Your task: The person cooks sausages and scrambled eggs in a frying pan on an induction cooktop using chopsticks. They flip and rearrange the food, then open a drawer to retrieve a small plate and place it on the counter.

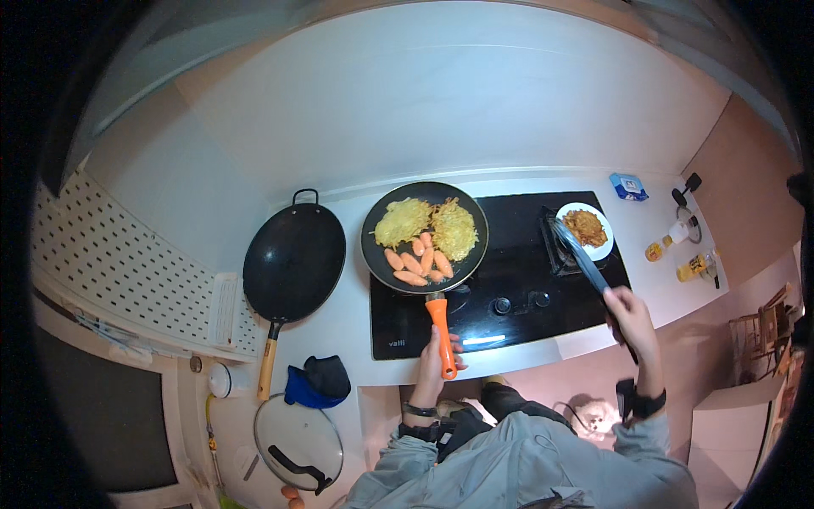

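Observation:
My left hand (439, 359) is around the orange handle of a black frying pan (372, 261). Two pale yellow shredded pancakes (402, 221) lie in its upper half, with several pink sausage pieces (411, 263) below them. My right hand (629, 318) grips a metal utensil with a dark handle (588, 267), possibly tongs. Its far end reaches the left edge of a white plate (606, 250), which stands over the right burner. A browned shredded pancake (585, 228) lies on that plate.
A black wok (296, 261) stands left of the pan on the counter. Nearer me are a glass lid (299, 426) and a blue and black cloth item (318, 382). Bottles (693, 266) and a blue wipes pack (628, 187) stand at right. A fluffy white dog (596, 417) is on the floor.

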